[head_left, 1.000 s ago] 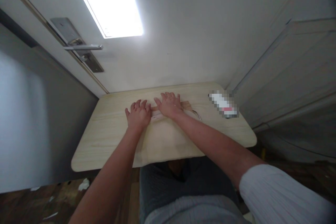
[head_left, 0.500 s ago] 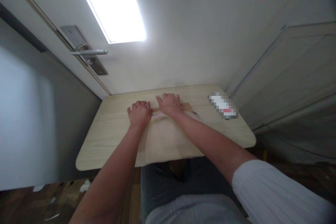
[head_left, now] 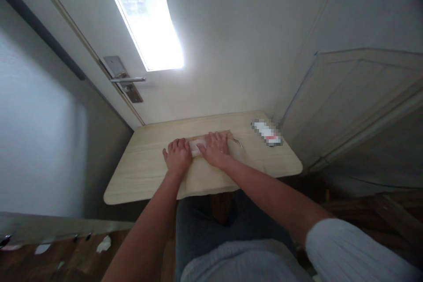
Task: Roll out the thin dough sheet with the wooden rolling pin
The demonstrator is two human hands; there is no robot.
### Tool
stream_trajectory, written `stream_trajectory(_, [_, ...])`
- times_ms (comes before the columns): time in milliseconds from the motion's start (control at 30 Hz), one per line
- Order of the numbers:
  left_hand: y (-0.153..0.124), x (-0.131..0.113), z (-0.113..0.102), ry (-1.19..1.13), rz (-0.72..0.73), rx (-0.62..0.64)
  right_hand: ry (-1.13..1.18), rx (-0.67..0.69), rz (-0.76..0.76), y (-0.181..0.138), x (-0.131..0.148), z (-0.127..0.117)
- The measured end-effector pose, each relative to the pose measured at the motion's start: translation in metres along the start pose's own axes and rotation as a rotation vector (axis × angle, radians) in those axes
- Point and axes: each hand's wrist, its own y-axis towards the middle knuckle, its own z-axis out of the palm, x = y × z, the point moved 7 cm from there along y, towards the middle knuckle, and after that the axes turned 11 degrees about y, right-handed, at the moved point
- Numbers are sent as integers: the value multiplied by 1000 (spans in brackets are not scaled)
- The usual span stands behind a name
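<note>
A thin beige cloth (head_left: pixel 206 178) lies spread on the small pale wood table (head_left: pixel 139 176), its near edge hanging at the table's front. Across its far end runs a flat brown strip (head_left: pixel 197 137), with a curved metal hook (head_left: pixel 238 143) sticking out at the right. My left hand (head_left: pixel 178 155) is closed over the left end of the cloth's far edge, fingers curled. My right hand (head_left: pixel 215 147) grips that edge farther right, thumb toward the left hand. A paler fold of the cloth shows between both hands. What lies under my palms is hidden.
A blurred-out white object (head_left: pixel 267 132) rests at the table's right. Behind the table stands a white door with a metal handle (head_left: pixel 128 79) and a bright window pane. White scraps (head_left: pixel 104 244) lie on the wooden floor at left.
My right hand has drawn back toward me on the cloth, and the paler fold between the hands shows more. The view has shifted, with the door handle now farther right and lower.
</note>
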Motion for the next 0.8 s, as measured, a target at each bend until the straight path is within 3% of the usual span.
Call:
stream_trajectory(233, [-25, -3, -10, 1, -39, -53, 15, 13, 50, -28, -7, -2])
stream_trajectory(433, [-35, -9, -6, -26, -13, -45, 46, 77, 85, -21, -10, 2])
stream_trajectory(800, [-2, -9, 6, -4, 66, 11, 36, 83, 96, 16, -12, 10])
